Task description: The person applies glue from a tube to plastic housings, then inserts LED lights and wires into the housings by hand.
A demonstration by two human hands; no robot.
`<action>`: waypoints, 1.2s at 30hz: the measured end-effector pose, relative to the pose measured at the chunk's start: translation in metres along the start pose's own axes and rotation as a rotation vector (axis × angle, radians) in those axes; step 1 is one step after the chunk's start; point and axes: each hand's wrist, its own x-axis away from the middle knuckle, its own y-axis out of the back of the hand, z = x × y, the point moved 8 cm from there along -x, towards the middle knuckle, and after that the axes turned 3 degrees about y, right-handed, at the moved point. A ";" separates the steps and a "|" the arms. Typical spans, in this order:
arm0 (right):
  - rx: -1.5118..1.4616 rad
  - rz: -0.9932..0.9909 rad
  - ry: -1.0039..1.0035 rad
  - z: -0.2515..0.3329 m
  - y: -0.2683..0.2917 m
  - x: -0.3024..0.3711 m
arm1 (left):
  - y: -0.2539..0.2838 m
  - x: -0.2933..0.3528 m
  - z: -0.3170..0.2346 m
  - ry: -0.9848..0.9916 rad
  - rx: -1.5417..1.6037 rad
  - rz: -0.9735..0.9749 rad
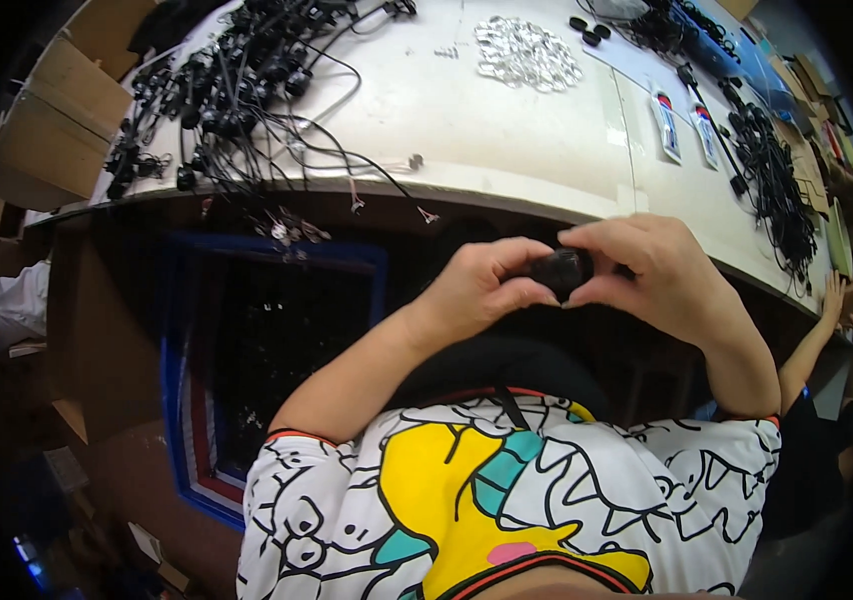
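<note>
Just off the table's front edge, a small rounded black plastic part is held between both hands. My left hand pinches its left side with thumb and forefinger. From the other side, my right hand curves round it, thumb below and forefinger above. Fingers cover much of the part, so its exact kind cannot be made out. On the white table ahead lies a heap of clear ring-shaped pieces. A few small black round caps sit to the right of that heap.
Black cables with bared ends are piled at the left, some hanging over the edge. A blue-rimmed bin stands below. Two tubes and another cable bundle lie at right. Another person's hand rests near the far-right edge.
</note>
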 end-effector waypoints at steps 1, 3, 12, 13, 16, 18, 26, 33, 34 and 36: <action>0.004 -0.020 0.012 0.003 0.005 -0.002 | 0.000 0.001 -0.008 -0.111 -0.069 -0.019; 0.012 0.189 -0.280 -0.014 -0.007 0.001 | 0.001 0.002 -0.011 -0.055 -0.038 -0.041; 0.044 0.180 -0.325 -0.008 -0.002 -0.001 | 0.001 0.006 -0.015 -0.114 -0.202 -0.084; -0.072 0.062 -0.264 0.000 0.004 -0.003 | 0.003 0.005 -0.012 -0.076 -0.189 -0.101; -0.183 0.033 -0.307 -0.003 0.007 0.001 | -0.004 0.010 -0.029 -0.157 -0.241 -0.110; -0.178 0.120 -0.421 -0.010 -0.002 0.009 | -0.005 0.010 -0.029 -0.128 -0.263 -0.111; -0.149 -0.043 -0.369 -0.012 0.008 0.013 | -0.008 0.006 -0.029 -0.168 -0.333 -0.206; -0.732 -0.136 -0.374 -0.028 -0.020 0.004 | 0.007 0.009 -0.024 -0.065 0.148 -0.314; -0.850 -0.148 -0.354 -0.036 -0.037 0.001 | 0.023 0.010 -0.015 -0.081 0.359 -0.330; -1.048 -0.148 -0.328 -0.057 -0.094 0.011 | 0.038 0.003 -0.021 -0.197 0.635 -0.349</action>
